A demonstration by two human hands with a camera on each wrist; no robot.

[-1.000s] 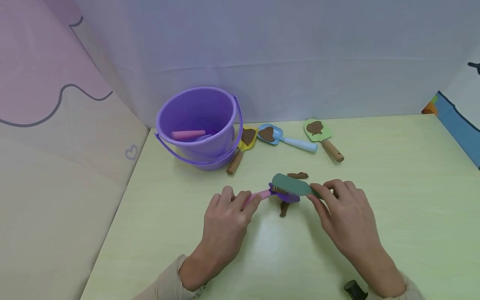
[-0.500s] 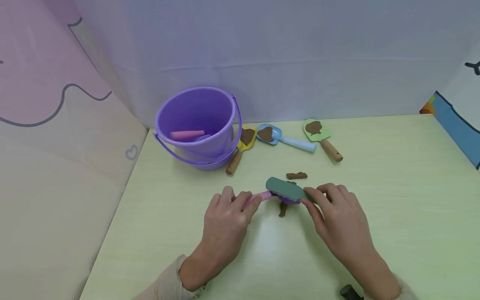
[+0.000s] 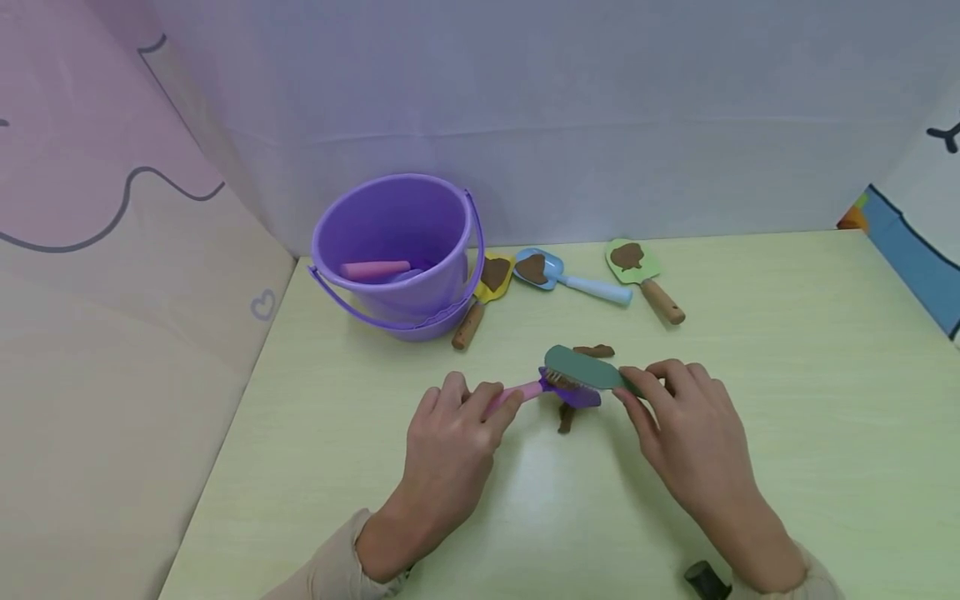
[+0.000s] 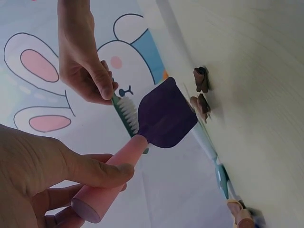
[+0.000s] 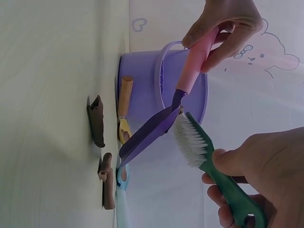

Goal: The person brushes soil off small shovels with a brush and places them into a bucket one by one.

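My left hand [image 3: 453,446] grips the pink handle of a toy shovel [image 4: 166,114] with a purple blade, held above the table. My right hand [image 3: 693,433] pinches the handle of a green brush [image 3: 581,367]. In the right wrist view the brush's white bristles [image 5: 190,142] are at the base of the blade, near a small brown bit by the shovel's neck. Under the shovel, brown clay-like pieces [image 5: 96,121] lie on the table; the brush and blade partly cover them in the head view.
A purple bucket [image 3: 405,304] with a pink-handled thing [image 3: 375,270] inside stands at the back left. Right of it lie a yellow shovel [image 3: 498,287], a blue shovel [image 3: 596,288] and a green shovel [image 3: 637,271], each with a brown patch. Fabric walls border the table [image 3: 787,375].
The brush in my right hand went left and down over the blade, then returned up and right to about where it was. My left hand and the shovel have stayed nearly still.
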